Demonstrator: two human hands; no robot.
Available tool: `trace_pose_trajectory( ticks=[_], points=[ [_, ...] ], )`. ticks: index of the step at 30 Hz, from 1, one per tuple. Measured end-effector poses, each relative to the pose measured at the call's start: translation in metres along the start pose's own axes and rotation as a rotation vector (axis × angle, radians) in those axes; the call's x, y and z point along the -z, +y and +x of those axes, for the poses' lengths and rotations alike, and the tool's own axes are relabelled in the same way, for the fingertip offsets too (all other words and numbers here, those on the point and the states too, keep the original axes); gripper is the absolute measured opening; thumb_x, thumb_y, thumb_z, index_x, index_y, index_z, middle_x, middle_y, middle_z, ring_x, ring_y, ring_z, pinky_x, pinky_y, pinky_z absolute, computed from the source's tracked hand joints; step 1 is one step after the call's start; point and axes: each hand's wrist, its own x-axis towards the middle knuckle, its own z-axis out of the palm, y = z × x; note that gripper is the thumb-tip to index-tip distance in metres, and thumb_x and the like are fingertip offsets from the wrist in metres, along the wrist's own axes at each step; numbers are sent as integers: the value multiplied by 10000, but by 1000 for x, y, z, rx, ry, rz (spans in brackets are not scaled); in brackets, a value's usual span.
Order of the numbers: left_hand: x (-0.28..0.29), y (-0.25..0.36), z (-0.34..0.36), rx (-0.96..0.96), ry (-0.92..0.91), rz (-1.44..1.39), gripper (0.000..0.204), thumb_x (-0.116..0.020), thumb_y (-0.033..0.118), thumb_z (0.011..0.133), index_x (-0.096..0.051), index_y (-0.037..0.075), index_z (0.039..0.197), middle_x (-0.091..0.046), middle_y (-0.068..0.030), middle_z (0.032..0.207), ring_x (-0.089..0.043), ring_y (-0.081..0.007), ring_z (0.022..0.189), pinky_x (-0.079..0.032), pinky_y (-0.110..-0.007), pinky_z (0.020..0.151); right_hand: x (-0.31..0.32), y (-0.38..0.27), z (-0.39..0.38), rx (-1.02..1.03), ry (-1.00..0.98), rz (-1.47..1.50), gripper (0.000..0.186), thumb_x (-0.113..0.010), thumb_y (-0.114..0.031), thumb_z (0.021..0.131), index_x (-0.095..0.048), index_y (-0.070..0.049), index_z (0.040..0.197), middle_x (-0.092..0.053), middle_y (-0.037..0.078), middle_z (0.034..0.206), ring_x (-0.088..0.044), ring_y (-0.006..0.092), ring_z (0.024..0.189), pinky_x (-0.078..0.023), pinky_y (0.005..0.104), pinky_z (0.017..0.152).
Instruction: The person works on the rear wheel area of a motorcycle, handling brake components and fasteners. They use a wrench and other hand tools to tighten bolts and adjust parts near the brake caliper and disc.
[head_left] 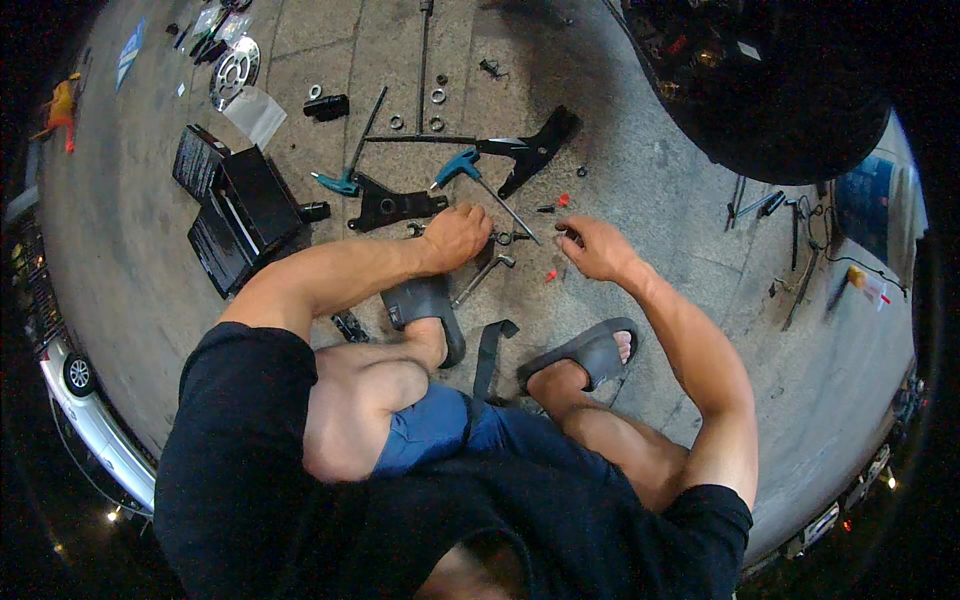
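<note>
My left hand (458, 240) is closed low over the ground, its fingers curled around a metal wrench (504, 238) whose end shows beside the knuckles. My right hand (597, 249) is a short way to the right, thumb and fingers drawn together; a small dark thing seems to be between them, too small to name. A second wrench (483, 280) lies below my left hand. Ahead are a hex key with a teal T-handle (460, 169), another teal-handled hex key (343, 184) and a black bracket (395, 204). Red caps (564, 200) lie near my right hand.
An open black box (250, 205) stands left. A larger black arm (535, 150), long bars (424, 70), metal rings (438, 96) and a brake disc (235, 73) lie farther off. A big dark rounded shape (770, 120) fills the upper right. Tools and cable (795, 235) lie right.
</note>
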Motion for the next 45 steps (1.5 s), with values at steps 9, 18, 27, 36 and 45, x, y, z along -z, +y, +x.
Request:
trace_pose_trajectory(
  ticks=[9, 18, 27, 36, 45],
  points=[
    [16, 4, 0, -80, 60, -138, 193, -552, 76, 761, -533, 33, 948, -580, -147, 932, -579, -307, 887, -460, -431, 769, 5, 6, -13, -33, 11, 31, 327, -558, -270, 836, -597, -44, 1069, -640, 191, 959, -606, 374, 877, -479, 451, 769],
    [160, 31, 92, 131, 410, -1602, 352, -383, 356, 991, -513, 29, 968, -474, -25, 704, -454, -120, 634, -402, -301, 574, 24, 11, -27, 15, 213, 38, 303, -548, -276, 869, -611, -39, 1047, -650, 190, 867, -619, 360, 807, -488, 433, 724],
    [205, 81, 127, 259, 765, -1640, 295, -388, 312, 985, -465, 28, 959, -456, -22, 682, -434, -106, 598, -404, -276, 547, 54, -43, -28, 31, 399, 759, 276, -375, -234, 979, -522, -6, 1031, -581, 63, 758, -542, 130, 679, -448, 281, 629],
    [211, 63, 124, 161, 680, -1159, 283, -426, 228, 935, -552, -9, 846, -602, -215, 752, -596, -389, 719, -441, -445, 631, 47, -24, -18, 11, 671, 534, 190, -389, -141, 943, -509, -4, 891, -542, 200, 754, -527, 322, 696, -423, 409, 634],
    [231, 38, 129, 61, 564, -634, 295, -439, 257, 934, -555, -4, 858, -576, -248, 717, -554, -447, 694, -416, -513, 610, 22, -29, 22, 67, 687, 495, 252, -392, 9, 797, -540, 16, 1000, -576, 259, 944, -534, 435, 860, -433, 460, 759]
  ],
)
